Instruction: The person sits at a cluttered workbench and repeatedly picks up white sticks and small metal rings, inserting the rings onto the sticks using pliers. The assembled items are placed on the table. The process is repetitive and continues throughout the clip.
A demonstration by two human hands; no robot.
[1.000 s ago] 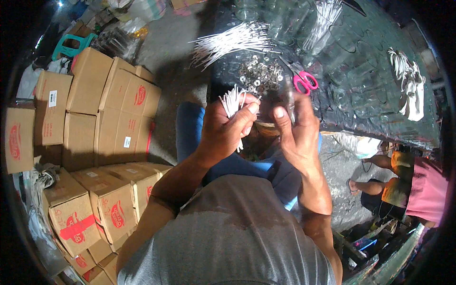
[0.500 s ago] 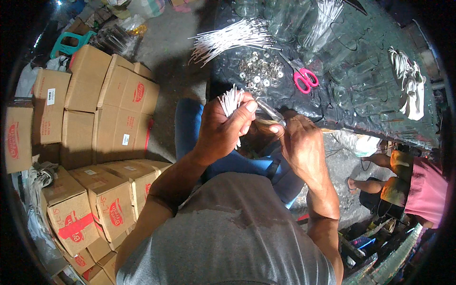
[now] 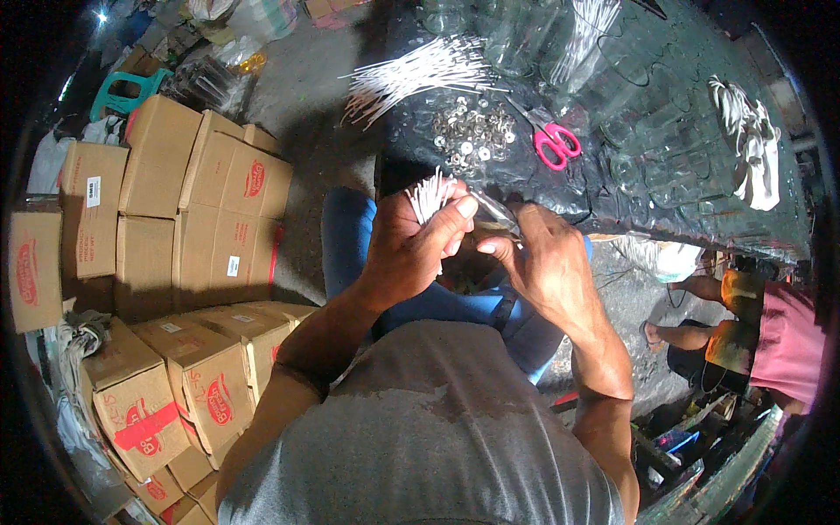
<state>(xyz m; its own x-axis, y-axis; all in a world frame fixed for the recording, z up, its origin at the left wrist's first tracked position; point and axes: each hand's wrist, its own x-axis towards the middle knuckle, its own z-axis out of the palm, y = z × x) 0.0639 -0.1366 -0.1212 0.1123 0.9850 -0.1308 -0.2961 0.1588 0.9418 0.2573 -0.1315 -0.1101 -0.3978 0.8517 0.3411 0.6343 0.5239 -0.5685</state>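
Note:
My left hand (image 3: 407,232) is closed round a bundle of thin white wicks (image 3: 429,194), their ends standing out above the fist. My right hand (image 3: 549,254) grips a shiny, clear-looking strip (image 3: 492,210) that reaches toward the left thumb and fingertips. Its exact kind is hard to make out, and the right fingers partly hide it. Beyond the hands, on the black-covered table edge, lie a heap of small round metal wick tabs (image 3: 474,136), pink-handled scissors (image 3: 555,144) with blades parted, and a loose pile of white wicks (image 3: 416,77).
Clear glass jars (image 3: 643,144) crowd the table's right side, near white cloth gloves (image 3: 754,162) and another wick bunch (image 3: 584,39). Stacked cardboard boxes (image 3: 232,206) stand to my left, by a teal plastic stool (image 3: 127,92). At right is another person in pink (image 3: 792,341).
Both hands stay close together in front of me, still holding the wicks and the shiny strip. The strip's angle between them has shifted slightly. The whole view has moved a little.

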